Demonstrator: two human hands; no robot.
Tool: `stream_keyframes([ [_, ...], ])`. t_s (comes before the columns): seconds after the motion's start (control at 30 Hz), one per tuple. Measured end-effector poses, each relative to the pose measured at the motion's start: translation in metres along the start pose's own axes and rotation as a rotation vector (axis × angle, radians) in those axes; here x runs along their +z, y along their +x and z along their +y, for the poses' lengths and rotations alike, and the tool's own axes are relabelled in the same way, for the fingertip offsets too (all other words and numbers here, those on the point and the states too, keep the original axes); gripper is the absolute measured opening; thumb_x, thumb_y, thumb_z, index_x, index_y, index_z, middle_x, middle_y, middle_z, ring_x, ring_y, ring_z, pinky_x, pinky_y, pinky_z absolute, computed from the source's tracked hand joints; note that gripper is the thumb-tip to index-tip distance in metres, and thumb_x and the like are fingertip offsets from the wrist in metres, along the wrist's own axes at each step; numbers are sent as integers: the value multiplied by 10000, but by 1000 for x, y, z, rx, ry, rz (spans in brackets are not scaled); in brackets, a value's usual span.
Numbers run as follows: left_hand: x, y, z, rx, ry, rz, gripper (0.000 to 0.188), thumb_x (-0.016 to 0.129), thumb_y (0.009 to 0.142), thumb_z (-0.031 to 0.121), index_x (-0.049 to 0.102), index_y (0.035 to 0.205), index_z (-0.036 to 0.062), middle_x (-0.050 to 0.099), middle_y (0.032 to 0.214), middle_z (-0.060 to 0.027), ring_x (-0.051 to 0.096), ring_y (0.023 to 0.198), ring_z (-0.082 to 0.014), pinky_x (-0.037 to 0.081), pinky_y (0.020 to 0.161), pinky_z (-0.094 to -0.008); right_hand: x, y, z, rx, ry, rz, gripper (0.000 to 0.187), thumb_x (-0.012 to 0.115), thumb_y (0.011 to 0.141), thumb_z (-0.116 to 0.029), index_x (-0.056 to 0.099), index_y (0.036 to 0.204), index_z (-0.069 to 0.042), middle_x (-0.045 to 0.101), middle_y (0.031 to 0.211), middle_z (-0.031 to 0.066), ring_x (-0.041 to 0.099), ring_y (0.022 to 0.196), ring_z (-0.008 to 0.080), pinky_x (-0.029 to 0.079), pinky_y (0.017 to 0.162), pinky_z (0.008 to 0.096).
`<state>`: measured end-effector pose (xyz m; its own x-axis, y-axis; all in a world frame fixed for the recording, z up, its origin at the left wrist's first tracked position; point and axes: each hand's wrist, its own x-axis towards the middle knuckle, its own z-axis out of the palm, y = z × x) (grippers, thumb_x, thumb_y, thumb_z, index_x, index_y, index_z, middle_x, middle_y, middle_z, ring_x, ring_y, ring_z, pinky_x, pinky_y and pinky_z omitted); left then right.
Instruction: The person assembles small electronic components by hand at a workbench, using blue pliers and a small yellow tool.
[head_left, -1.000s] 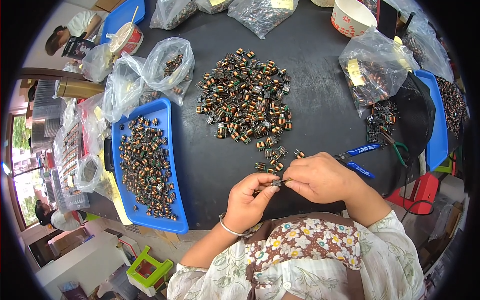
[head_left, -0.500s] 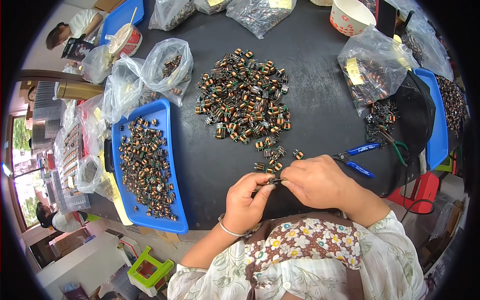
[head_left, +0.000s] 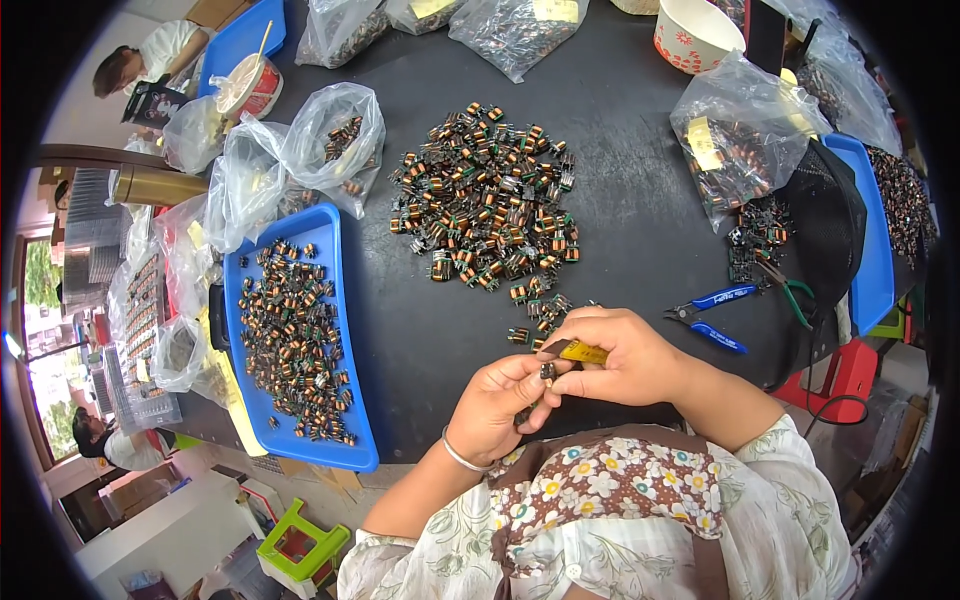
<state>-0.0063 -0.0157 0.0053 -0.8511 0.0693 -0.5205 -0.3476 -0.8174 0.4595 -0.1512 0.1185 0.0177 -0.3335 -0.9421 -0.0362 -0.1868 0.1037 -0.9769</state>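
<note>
Near the table's front edge my two hands meet. My left hand (head_left: 490,408), a bracelet at its wrist, pinches a small wire-wound coil (head_left: 547,371), dark end up, between thumb and fingers. My right hand (head_left: 640,360) is closed around a flat dark blade with a yellow handle (head_left: 585,352), its blade just above the coil. Just beyond my hands lie a few loose coils (head_left: 535,310), trailing off a big pile of copper and green coils (head_left: 485,195). To the left, a blue tray (head_left: 362,440) holds many more coils.
Blue-handled cutters (head_left: 722,297) and green-handled pliers (head_left: 797,297) lie at the right, beside a black mesh bag (head_left: 838,205). Plastic bags of parts (head_left: 740,150) stand around the table. A paper bowl (head_left: 690,35) sits at the far right. Another person (head_left: 165,50) is at the far left.
My right hand has turned, so the yellow-handled blade now shows. The coil in my left hand has tipped upright, and the left fingers have curled in further.
</note>
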Motion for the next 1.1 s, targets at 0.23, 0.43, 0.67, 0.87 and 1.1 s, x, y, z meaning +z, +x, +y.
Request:
stream_keyframes([
  [0.23,-1,0,-1,-20,-28,3,242,526,880,135,555,1076,-5,590,749,-47,487,537,-95,301,429,-170,0,-1,-1,9,29,6,277,699,696,-143,610,936,-39,599,792,68,565,729,197,453,669,299],
  [0.43,1,0,0,-16,-6,-8,258,523,883,149,550,1087,-7,595,757,-47,486,540,-89,302,430,-166,0,-2,0,-24,14,18,271,701,694,-133,609,927,-30,594,781,72,566,716,204,455,653,297],
  [0.67,3,-2,-1,0,-16,-24,308,498,900,221,548,1101,-7,597,759,-43,484,551,-72,305,436,-157,1,-3,-5,-6,20,36,266,707,687,-150,611,910,-38,593,757,68,567,691,207,448,656,301],
  [0.87,3,-1,-2,-25,-5,-37,322,504,896,231,546,1108,-8,593,755,-37,478,557,-67,306,438,-154,2,-4,-4,-39,-53,77,255,712,676,-191,606,865,-57,585,718,46,565,673,214,430,656,308],
  [1.1,0,0,-4,-24,-9,-77,333,508,894,244,545,1114,-4,589,763,-40,478,567,-68,305,438,-154,2,-4,-1,-105,-76,75,310,747,650,-90,600,903,13,570,710,72,547,628,150,433,532,253],
])
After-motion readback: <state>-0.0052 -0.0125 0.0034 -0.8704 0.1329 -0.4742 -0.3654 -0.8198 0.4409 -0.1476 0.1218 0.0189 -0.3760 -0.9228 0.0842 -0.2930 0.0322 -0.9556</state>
